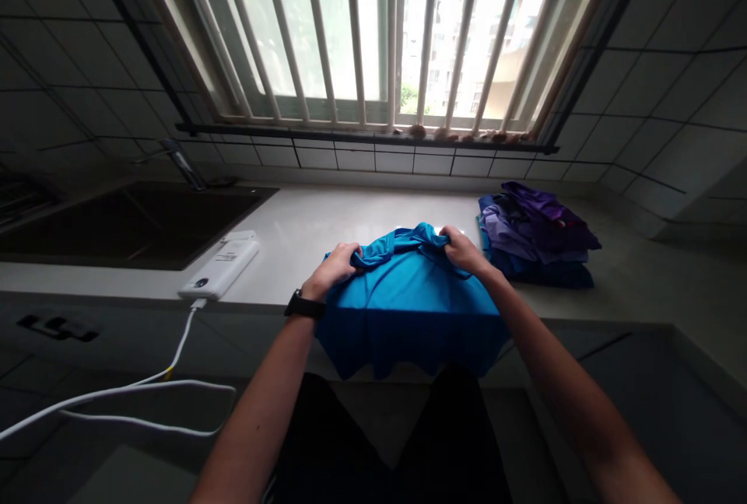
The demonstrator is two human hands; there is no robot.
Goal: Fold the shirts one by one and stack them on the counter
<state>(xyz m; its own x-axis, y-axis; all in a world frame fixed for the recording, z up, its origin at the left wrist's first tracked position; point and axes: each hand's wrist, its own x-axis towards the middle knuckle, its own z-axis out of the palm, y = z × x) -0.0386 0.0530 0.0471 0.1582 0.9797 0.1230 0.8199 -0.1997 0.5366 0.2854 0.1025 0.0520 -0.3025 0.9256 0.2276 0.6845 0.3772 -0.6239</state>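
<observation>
- The left hand (338, 267) is clamped on the left end of a gathered, rolled-up edge of a blue cloth (408, 286), with the thumb on the near side.
- The right hand (465, 250) is clamped on the right part of the same gathered edge; the two hands are well apart, with the bunched fabric between them.
- The blue cloth lies over the front edge of the counter (350, 208), near the middle of that edge: its far part is bunched on top, its middle lies spread, and its near part hangs down in front.
- A black watch band (304, 304) is around the left wrist.
- To the right of the cloth, toward the counter's back edge, is a pile of folded fabrics (534, 236), purple and lilac above dark blue.
- To the left, by the front edge, a white power bank (225, 264) lies just beside the sink (117, 224); a white cable (184, 341) runs from it over that edge.
- The sink is set into the counter's left end, with a faucet (184, 166) by its back edge.
- Beyond the back edge, a barred window (355, 45) lets in light.
</observation>
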